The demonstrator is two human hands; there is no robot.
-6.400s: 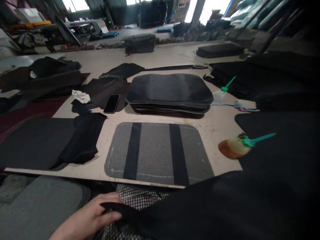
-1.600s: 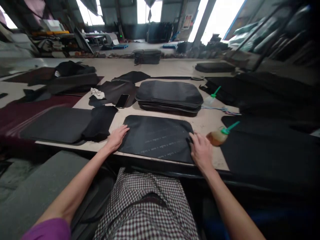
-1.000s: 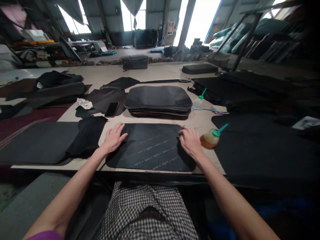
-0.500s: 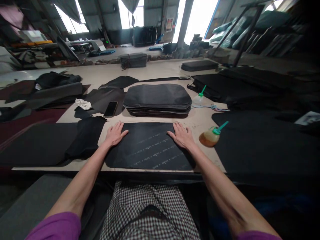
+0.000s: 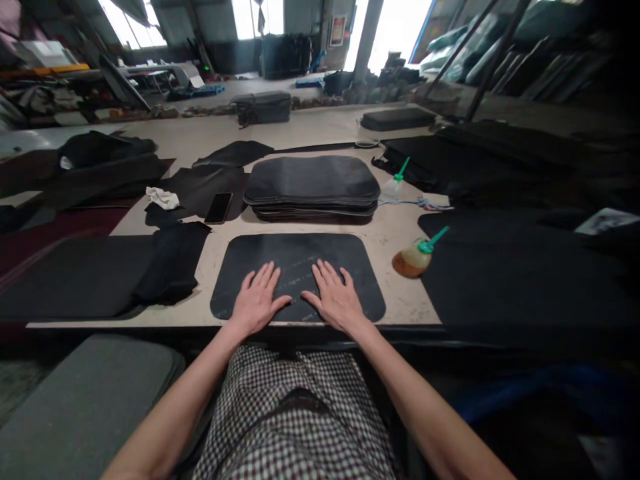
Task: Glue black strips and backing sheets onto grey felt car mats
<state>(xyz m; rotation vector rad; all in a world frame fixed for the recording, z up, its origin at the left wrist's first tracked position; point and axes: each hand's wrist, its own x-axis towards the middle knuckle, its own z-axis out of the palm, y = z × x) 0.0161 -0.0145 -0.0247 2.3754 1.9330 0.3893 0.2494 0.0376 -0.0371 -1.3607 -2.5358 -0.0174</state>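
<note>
A black sheet with rounded corners point(image 5: 295, 250) lies flat at the table's front edge, with faint pale lettering across it. My left hand point(image 5: 257, 298) rests palm down on its left half, fingers spread. On the right half my right hand point(image 5: 336, 295) lies the same way, thumb pointing toward the left one. Neither hand grips anything. Just beyond the sheet sits a stack of similar dark rounded pieces point(image 5: 313, 183).
To the right stands a squeeze bottle of amber liquid point(image 5: 413, 261) with a green nozzle; a clear bottle point(image 5: 394, 187) is farther back. A phone point(image 5: 219, 208), a crumpled white cloth point(image 5: 163, 198) and black fabric point(image 5: 173, 263) lie left. Dark sheets point(image 5: 525, 273) cover the right side.
Both hands have slid from the sheet's far corners inward and toward me, onto its middle. The sheet stays in place at the table edge, and the view has tilted slightly down.
</note>
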